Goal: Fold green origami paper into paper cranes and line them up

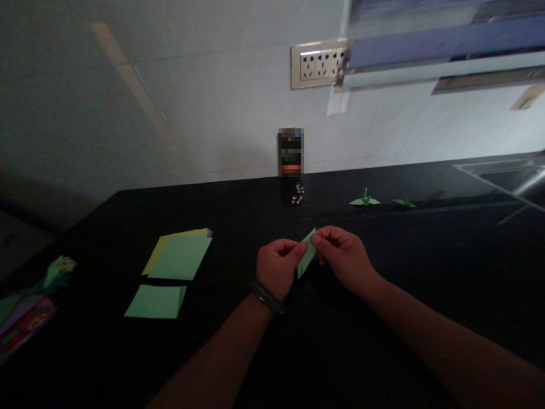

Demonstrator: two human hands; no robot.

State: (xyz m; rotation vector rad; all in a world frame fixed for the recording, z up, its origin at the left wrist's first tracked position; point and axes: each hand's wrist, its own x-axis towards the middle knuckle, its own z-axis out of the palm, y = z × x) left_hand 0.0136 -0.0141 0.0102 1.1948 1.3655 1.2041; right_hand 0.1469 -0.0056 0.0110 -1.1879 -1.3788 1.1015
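Observation:
Both my hands meet over the middle of a black table. Between them is a small folded piece of green paper, narrow and pointed at its upper end. My left hand, with a dark band on its wrist, is closed and pinches the paper's left side. My right hand is closed too and pinches the upper tip from the right.
A stack of green and yellow sheets lies left of my hands, a folded green sheet in front of it. Two green paper cranes stand at the back right. Coloured papers sit at the left edge; a phone leans on the wall.

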